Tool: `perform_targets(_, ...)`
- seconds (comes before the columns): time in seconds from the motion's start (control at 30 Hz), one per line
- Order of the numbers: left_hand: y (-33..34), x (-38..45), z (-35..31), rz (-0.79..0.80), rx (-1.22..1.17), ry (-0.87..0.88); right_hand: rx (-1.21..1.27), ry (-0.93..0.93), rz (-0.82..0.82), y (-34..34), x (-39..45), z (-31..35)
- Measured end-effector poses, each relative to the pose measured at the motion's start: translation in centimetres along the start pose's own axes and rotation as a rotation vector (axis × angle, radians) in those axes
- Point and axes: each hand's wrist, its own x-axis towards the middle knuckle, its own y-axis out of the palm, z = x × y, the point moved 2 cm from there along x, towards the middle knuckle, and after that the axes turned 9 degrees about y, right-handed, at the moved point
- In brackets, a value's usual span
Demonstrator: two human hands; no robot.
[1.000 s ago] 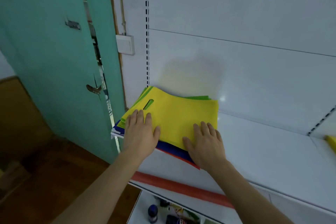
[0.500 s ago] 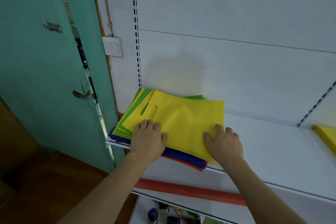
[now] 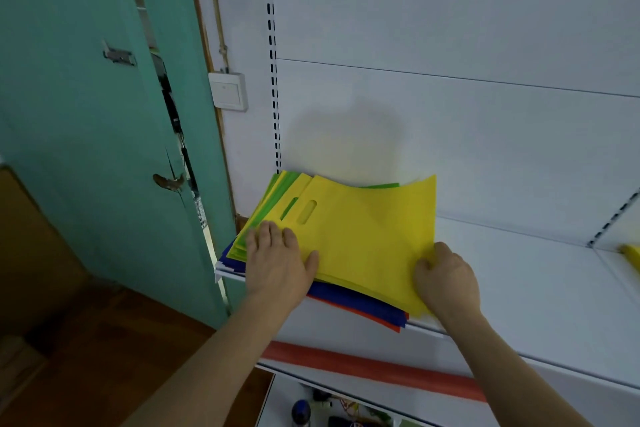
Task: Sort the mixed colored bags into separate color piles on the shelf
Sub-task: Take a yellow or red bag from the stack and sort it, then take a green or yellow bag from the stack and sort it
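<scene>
**Peeling the top yellow bag off the mixed stack**

My left hand [image 3: 277,260] lies flat, fingers straight, pressing down the near-left part of the stack [image 3: 332,291], which sits at the left end of the white shelf [image 3: 519,288]. My right hand [image 3: 446,279] has its fingers curled, pinching the near-right corner of the top yellow bag [image 3: 367,236]. Green, blue and orange bags stick out underneath, the lowest ones overhanging the shelf's near edge. Lots of bare shelf to the right, with another yellow pile [image 3: 632,255] way over at the far right. The teal door [image 3: 86,149] is close on the left.
</scene>
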Motion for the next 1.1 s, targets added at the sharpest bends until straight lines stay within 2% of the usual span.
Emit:
perform_targets(0.27, -0.3, 0.1, -0.9, -0.1, -0.138, 0.156, -0.101, -0.003, -0.139, -1.3, -0.2, 1.3)
perform_targets(0.43, -0.4, 0.3, 0.2, -0.094, -0.197, 0.132, 0.021, 0.063, -0.216, -2.1, 0.0, 0.4)
perform_targets(0.63, -1.5, 1.9, 0.2, -0.098, -0.276, 0.14, 0.224, -0.078, -0.368, -3.6, -2.2, -0.8)
perform_targets(0.73, -2.4, 3.8, 0.1, -0.097, -0.459, 0.138, 0.306, -0.082, -0.393, -4.6, -2.6, -1.5)
perform_targets(0.83, -2.7, 5.5, 0.2, -0.099, -0.85, 0.092, 0.446, -0.082, -0.4, -5.6, -2.8, -2.0)
perform_targets(0.9, -3.1, 6.2, 0.4, -0.174, -1.074, 0.035, 0.507, -0.076, -0.428, -6.2, -2.9, -2.2)
perform_targets(1.0, -4.0, 6.6, 0.2, -0.412, -1.184, 0.041, 0.579, -0.074, -0.464, -6.6, -3.2, -2.3)
perform_targets(1.1, -3.9, 6.3, -0.8, -0.478, -1.206, 0.097, 0.52, -0.024, -0.449, -6.2, -3.4, -2.9)
